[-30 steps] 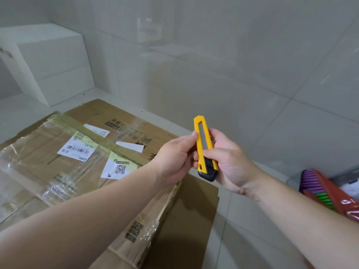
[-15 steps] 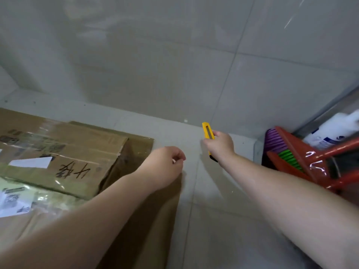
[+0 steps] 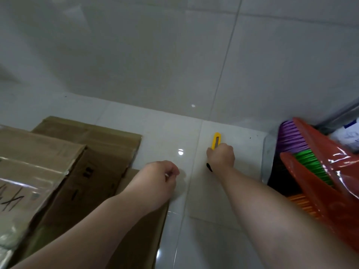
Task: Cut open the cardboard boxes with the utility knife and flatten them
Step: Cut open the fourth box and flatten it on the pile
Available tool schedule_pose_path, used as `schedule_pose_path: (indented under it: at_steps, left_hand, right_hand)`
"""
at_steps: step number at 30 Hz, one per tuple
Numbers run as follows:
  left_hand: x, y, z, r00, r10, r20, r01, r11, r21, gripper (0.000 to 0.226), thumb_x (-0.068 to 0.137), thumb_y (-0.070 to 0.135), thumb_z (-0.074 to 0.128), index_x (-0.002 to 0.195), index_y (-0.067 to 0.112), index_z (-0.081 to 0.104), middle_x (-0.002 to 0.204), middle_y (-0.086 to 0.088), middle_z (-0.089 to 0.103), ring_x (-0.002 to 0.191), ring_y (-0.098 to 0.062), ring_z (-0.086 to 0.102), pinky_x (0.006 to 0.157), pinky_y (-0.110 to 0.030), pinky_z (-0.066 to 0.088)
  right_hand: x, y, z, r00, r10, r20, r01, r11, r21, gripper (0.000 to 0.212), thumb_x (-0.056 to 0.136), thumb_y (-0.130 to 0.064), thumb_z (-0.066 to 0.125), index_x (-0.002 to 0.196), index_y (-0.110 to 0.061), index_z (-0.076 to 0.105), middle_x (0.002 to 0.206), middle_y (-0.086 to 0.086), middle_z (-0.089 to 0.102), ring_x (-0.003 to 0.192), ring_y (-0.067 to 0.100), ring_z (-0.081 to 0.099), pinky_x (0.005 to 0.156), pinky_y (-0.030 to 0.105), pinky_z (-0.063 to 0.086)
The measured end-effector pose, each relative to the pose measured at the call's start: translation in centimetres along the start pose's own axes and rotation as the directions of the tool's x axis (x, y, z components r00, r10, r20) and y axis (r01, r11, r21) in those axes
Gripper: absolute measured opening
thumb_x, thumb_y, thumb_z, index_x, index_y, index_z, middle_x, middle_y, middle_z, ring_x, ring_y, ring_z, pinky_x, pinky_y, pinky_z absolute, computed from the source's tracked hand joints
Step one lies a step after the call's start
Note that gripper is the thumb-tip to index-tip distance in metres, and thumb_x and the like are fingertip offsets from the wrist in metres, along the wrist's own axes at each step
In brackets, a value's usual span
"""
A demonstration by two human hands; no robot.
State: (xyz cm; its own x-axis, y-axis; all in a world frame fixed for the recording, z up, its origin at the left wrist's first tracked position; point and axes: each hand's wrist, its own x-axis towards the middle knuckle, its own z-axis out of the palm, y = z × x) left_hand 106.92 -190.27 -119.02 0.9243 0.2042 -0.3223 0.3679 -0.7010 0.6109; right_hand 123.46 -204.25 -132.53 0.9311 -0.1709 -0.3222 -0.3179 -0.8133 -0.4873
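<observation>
Since the last view our right hand has carried the knife down and away from the boxes to the floor; our left hand has let go of it and drawn back.

Item 1, nearest: flat cardboard sheet on the floor under our left forearm. Judged already flattened.

Item 2: left hand, hovering just above the sheet's far edge, fingers loosely curled, holding nothing.

Item 3: taped box at left, clear tape and handwriting on its side. It stands as a full box, so we count it not yet flattened; whether its tape is cut we cannot tell.

Item 4: right hand, fingers wrapped round the knife, low over the floor tiles, well apart from the boxes.

Item 5: knife, yellow body with black tail end showing below the hand, lying along or just above the floor; we cannot tell whether it touches, or whether the blade is out.

Item 6: second flat brown sheet beyond the taped box.

Item 7: red broom with purple and green bristles, at right.

Item 8, farthest: tiled wall.

Progress: part done, at least one box left, by our reckoning.
</observation>
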Motion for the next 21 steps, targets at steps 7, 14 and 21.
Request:
schedule_pose_path:
  at_steps: [7,14,21]
  left_hand:
    - [-0.7,-1.0,-0.7,1.0,-0.019,-0.018,0.02,0.999,0.033,0.016,0.094,0.019,0.052,0.099,0.024,0.067,0.084,0.005,0.065,0.073,-0.011,0.06,0.062,-0.016,0.044]
    - [-3.1,-0.6,-3.4,0.999,0.042,0.018,-0.044,0.994,0.101,0.021,0.095,0.022,0.049,0.11,0.025,0.063,0.091,0.005,0.064,0.079,-0.012,0.062,0.069,-0.019,0.048]
    - [-7.3,-1.0,-12.6,0.972,0.185,-0.144,-0.148,0.961,0.235,0.027,0.093,0.017,0.049,0.116,0.021,0.062,0.091,0.01,0.055,0.079,-0.008,0.05,0.071,-0.013,0.035]
  right_hand:
    - [0.9,-2.1,1.2,0.991,-0.133,-0.024,0.131,0.99,-0.061,0.04,0.087,-0.028,0.064,0.114,-0.001,0.052,0.116,0.023,0.054,0.106,0.038,0.055,0.086,0.036,0.045]
    - [-0.8,-3.9,-0.1,0.963,-0.243,-0.117,0.228,0.965,-0.126,0.054,0.09,-0.047,0.057,0.118,-0.001,0.053,0.122,0.022,0.045,0.104,0.042,0.057,0.086,0.042,0.046]
    - [-10.8,-16.0,-3.0,0.793,-0.591,-0.149,0.608,0.785,0.12,0.04,0.093,-0.044,0.052,0.116,-0.012,0.06,0.121,0.014,0.052,0.103,0.034,0.057,0.087,0.035,0.043]
